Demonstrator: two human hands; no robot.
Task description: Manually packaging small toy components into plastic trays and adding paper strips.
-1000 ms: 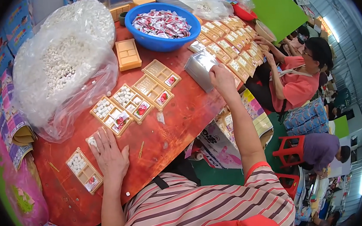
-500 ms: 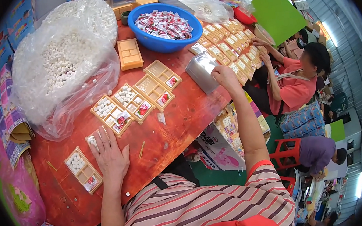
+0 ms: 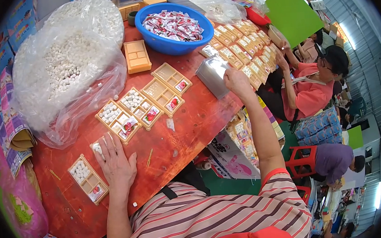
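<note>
My left hand [image 3: 115, 163] lies flat with its fingers stretched over a tan compartment tray [image 3: 95, 146], hiding most of it. Beside it is another tray [image 3: 88, 178] with white pellets in one section and a small strawberry-printed packet in another. At the table's right edge my right hand [image 3: 238, 83] is closed at the corner of a shiny grey, box-shaped stack [image 3: 213, 78], which looks like thin clear plastic sheets. Its fingertips are partly hidden. Between my hands stands a row of trays [image 3: 131, 108]; two hold pellets and packets, two only packets with bare sections.
A large clear bag of white pellets [image 3: 63, 62] lies at the back left. Behind the trays are a blue basin [image 3: 174, 48] of packets and an unfilled tray [image 3: 136, 56]. Many filled trays [image 3: 238, 48] stand at the right, where a co-worker [image 3: 308, 85] in pink sits.
My right hand has shifted very slightly at the stack's corner. The co-worker's head and hands have moved. My left hand stays put on the tray.
</note>
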